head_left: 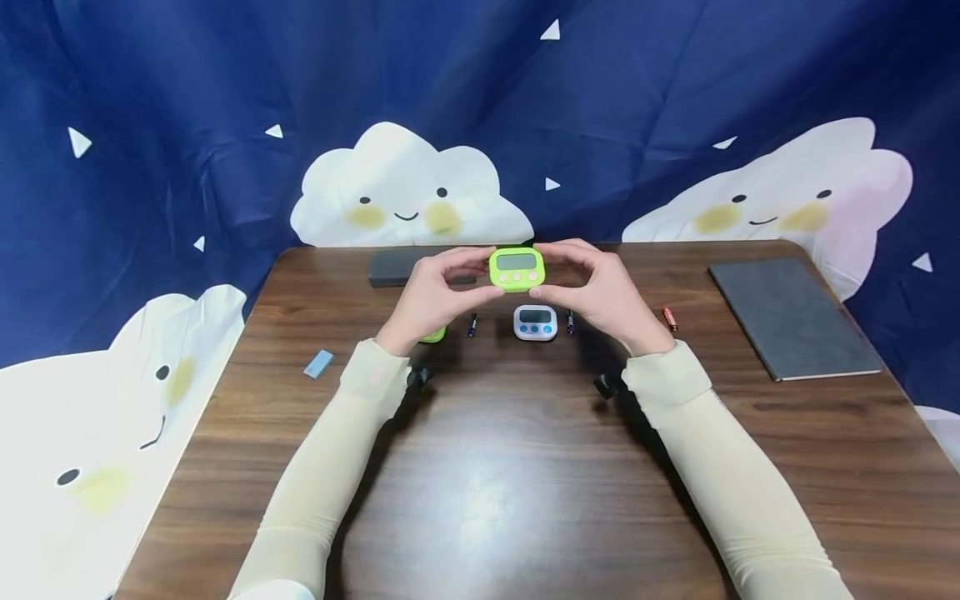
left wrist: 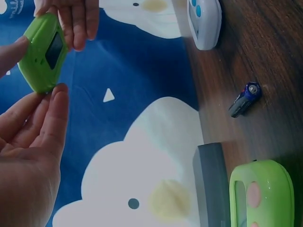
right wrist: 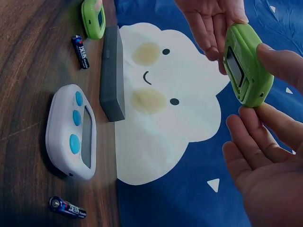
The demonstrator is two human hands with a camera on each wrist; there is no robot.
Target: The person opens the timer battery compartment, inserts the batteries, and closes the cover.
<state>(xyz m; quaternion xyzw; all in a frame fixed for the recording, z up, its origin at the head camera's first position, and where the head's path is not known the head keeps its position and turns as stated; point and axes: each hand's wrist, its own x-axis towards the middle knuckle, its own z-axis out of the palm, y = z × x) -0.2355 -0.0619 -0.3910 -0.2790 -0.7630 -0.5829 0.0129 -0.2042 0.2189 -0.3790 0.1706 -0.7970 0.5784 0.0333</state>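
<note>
A lime-green digital timer (head_left: 517,269) is held up above the table, its screen and row of buttons turned toward the head camera. My left hand (head_left: 431,287) pinches its left side between thumb and fingers. On the opposite side, my right hand (head_left: 607,292) pinches it the same way. Below it on the table lies a white timer (head_left: 535,323) with blue buttons. A dark blue battery (right wrist: 80,52) lies to the left of the white timer and another battery (right wrist: 68,207) to its right. Partly hidden behind my left hand is a second green timer (left wrist: 270,189).
A dark grey case (head_left: 390,267) sits at the table's back edge. To the left lies a small light-blue block (head_left: 318,364). A small red cylinder (head_left: 670,318) and a dark grey notebook (head_left: 795,317) are on the right. A blue cloud-print curtain (head_left: 585,100) hangs behind.
</note>
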